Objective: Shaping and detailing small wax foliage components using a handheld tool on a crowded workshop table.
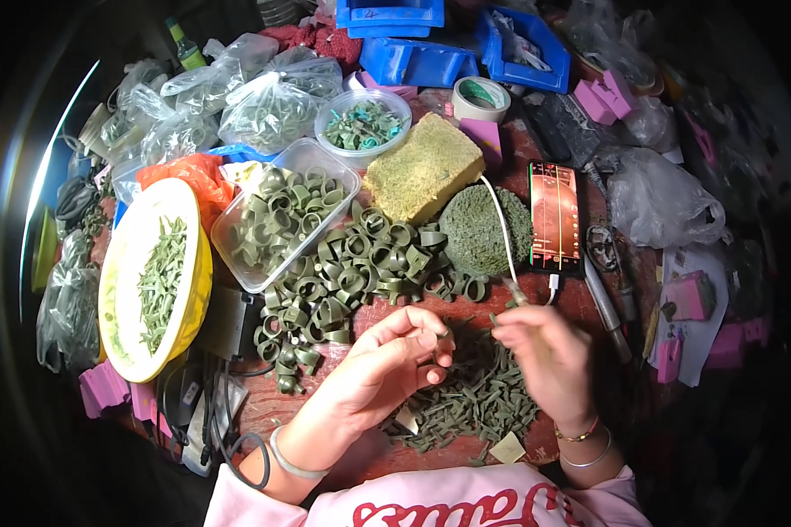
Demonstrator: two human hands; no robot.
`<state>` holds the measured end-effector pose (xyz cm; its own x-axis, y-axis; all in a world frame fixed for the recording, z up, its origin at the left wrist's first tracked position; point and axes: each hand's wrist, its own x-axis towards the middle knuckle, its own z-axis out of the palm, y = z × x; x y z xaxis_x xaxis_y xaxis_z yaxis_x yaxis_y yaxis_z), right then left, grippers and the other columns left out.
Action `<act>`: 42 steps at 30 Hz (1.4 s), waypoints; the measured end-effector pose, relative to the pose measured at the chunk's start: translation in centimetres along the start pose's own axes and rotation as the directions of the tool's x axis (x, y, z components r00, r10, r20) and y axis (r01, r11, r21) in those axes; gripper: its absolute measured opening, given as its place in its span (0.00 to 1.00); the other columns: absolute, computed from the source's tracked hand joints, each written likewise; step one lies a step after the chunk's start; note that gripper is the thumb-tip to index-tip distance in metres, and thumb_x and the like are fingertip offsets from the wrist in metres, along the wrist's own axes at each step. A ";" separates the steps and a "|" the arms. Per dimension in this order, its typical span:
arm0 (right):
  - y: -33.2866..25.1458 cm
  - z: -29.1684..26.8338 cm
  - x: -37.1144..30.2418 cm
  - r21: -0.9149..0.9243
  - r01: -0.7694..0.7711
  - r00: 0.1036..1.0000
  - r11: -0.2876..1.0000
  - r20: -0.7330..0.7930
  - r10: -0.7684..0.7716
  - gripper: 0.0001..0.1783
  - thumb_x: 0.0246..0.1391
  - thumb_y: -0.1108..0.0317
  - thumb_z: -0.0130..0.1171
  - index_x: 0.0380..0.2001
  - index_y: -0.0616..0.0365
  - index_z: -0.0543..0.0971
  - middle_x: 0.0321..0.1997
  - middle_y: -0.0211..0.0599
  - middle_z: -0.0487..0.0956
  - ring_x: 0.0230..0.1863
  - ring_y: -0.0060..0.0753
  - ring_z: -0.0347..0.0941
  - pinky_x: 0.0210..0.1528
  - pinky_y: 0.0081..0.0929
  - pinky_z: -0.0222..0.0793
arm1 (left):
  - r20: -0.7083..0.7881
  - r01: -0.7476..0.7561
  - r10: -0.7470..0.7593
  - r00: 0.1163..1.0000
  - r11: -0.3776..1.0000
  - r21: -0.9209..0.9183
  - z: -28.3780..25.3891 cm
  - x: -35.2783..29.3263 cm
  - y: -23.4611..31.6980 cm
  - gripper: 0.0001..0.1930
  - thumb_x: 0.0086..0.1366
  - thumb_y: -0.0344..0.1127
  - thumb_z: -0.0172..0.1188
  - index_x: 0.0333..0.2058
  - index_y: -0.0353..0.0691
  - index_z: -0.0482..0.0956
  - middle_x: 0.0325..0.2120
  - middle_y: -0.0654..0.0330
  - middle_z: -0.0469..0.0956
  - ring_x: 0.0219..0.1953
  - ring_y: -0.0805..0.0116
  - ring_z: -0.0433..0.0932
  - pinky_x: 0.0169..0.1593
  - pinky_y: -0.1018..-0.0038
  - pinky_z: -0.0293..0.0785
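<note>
My left hand (395, 351) is closed in a pinch, with a small dark green piece partly showing between thumb and fingers. Across from it, my right hand (549, 360) is closed and a little blurred. A pale pen-like tool (519, 294) on a white cord sticks up out of its grip, and a bit of green shows at the fingertips. Beneath both hands lies a heap of short dark green sticks (475, 395). Farther off, many olive-green rings (351, 277) are piled on the red table (373, 452).
A yellow-rimmed tray (204, 263) of green sticks stands left, beside a clear tub (237, 277) of rings. Behind are a sponge block (424, 167), a round green pad (483, 230) and a bowl (363, 156) of scraps. A lit phone (554, 215) lies right; cables (224, 422) hang left.
</note>
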<state>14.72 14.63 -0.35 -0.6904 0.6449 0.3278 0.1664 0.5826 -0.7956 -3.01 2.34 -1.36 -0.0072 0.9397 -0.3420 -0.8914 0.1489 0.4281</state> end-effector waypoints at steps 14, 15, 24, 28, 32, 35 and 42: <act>-0.7 0.6 -0.3 0.214 0.019 0.998 0.977 0.056 -0.032 0.11 0.42 0.79 0.68 0.31 0.59 0.77 0.29 0.36 0.79 0.29 0.32 0.77 0.33 0.25 0.72 | -0.006 -0.121 0.154 0.988 0.797 0.591 0.6 -0.2 -0.7 0.10 0.61 0.28 0.63 0.40 0.37 0.74 0.31 0.66 0.77 0.33 0.83 0.73 0.35 0.87 0.66; -0.4 0.7 -0.5 0.333 -0.006 0.997 0.943 0.076 -0.020 0.10 0.45 0.78 0.68 0.31 0.59 0.78 0.30 0.35 0.80 0.30 0.29 0.78 0.34 0.23 0.72 | -0.019 -0.050 0.077 0.997 0.800 0.598 0.9 -0.3 -0.5 0.10 0.60 0.28 0.63 0.40 0.37 0.74 0.32 0.65 0.78 0.34 0.81 0.74 0.38 0.85 0.68; -0.7 0.2 -0.1 0.404 0.078 0.993 0.911 0.049 -0.106 0.10 0.55 0.66 0.62 0.27 0.61 0.75 0.28 0.37 0.77 0.30 0.27 0.76 0.34 0.24 0.71 | 0.067 0.039 -0.080 0.995 0.883 0.467 1.2 -0.6 -0.4 0.12 0.61 0.26 0.62 0.43 0.37 0.76 0.29 0.67 0.77 0.34 0.83 0.73 0.42 0.84 0.68; -0.2 -1.0 -0.9 0.629 -0.215 0.977 0.747 0.128 0.173 0.38 0.60 0.34 0.33 0.34 0.63 0.71 0.28 0.39 0.74 0.30 0.24 0.71 0.38 0.22 0.68 | -0.009 -0.030 0.039 0.999 0.882 0.470 0.5 -0.5 -0.6 0.19 0.59 0.28 0.64 0.50 0.38 0.76 0.28 0.70 0.76 0.32 0.85 0.70 0.40 0.86 0.66; -1.0 0.0 -0.4 0.544 -0.079 0.997 0.835 0.063 0.053 0.23 0.63 0.53 0.50 0.46 0.66 0.73 0.36 0.38 0.75 0.34 0.23 0.70 0.39 0.19 0.67 | -0.154 0.026 0.046 0.987 0.900 0.434 1.0 -0.6 -0.3 0.13 0.61 0.27 0.61 0.45 0.37 0.79 0.30 0.69 0.78 0.34 0.85 0.72 0.42 0.86 0.68; -1.5 -0.5 0.1 0.282 0.116 0.990 0.952 0.047 -0.134 0.09 0.54 0.78 0.57 0.39 0.65 0.78 0.32 0.40 0.80 0.32 0.28 0.76 0.35 0.23 0.72 | -0.117 -0.029 0.089 0.989 0.899 0.438 0.7 -0.4 -0.6 0.12 0.61 0.26 0.61 0.45 0.36 0.79 0.30 0.68 0.78 0.34 0.85 0.73 0.44 0.85 0.69; -1.8 -0.4 -0.4 0.247 0.044 0.994 0.968 0.081 -0.066 0.07 0.57 0.75 0.56 0.38 0.64 0.79 0.32 0.39 0.82 0.29 0.29 0.79 0.32 0.23 0.74 | -0.083 -0.118 0.175 0.981 0.879 0.463 0.0 -0.2 -1.0 0.11 0.62 0.27 0.60 0.44 0.36 0.79 0.29 0.68 0.78 0.33 0.85 0.73 0.42 0.85 0.69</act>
<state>15.01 13.54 1.15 -0.7549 0.5626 0.3370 -0.0435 0.4698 -0.8817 -2.08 2.00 -1.69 -0.2011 0.9223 -0.3301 -0.5728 0.1627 0.8034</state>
